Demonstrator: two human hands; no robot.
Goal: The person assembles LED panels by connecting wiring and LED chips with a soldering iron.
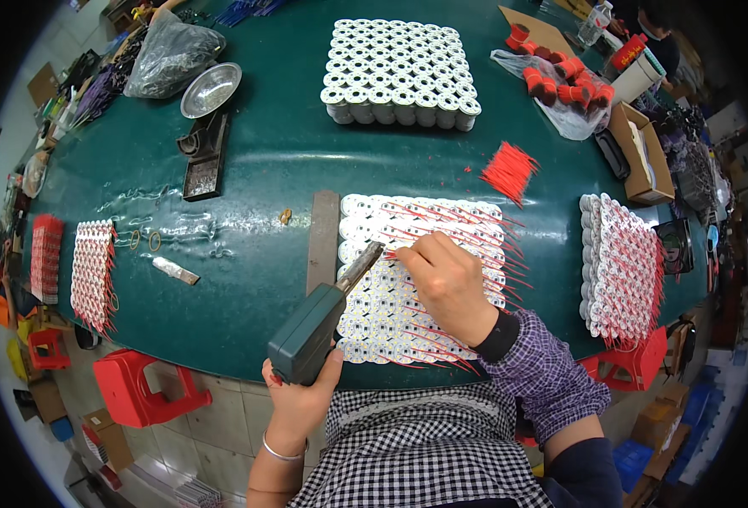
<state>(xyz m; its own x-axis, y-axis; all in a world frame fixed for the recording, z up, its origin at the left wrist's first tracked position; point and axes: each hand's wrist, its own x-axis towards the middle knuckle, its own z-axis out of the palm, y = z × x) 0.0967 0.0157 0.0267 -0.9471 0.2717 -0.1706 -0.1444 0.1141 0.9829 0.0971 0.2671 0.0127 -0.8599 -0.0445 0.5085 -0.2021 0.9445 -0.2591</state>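
My left hand (299, 405) is wrapped round the handle of a dark green soldering gun (308, 332). Its metal tip points up and to the right, over a block of round white circuit boards (374, 326) packed in rows. Just right of that tip, my right hand (452, 284) pinches a thin red wire (392, 255) above the boards. Many boards carry red wires, which stick out past the block's right side. I cannot tell whether the tip touches a board. A flat metal bar (322, 241) lies along the block's left edge.
Loose red wires (509, 172) lie in a bundle at the upper right. Another block of white round parts (399, 72) stands at the back. Wired blocks stand left (93, 271) and right (619, 267). A metal bowl (211, 90) sits far left; a red stool (141, 389) is below the table edge.
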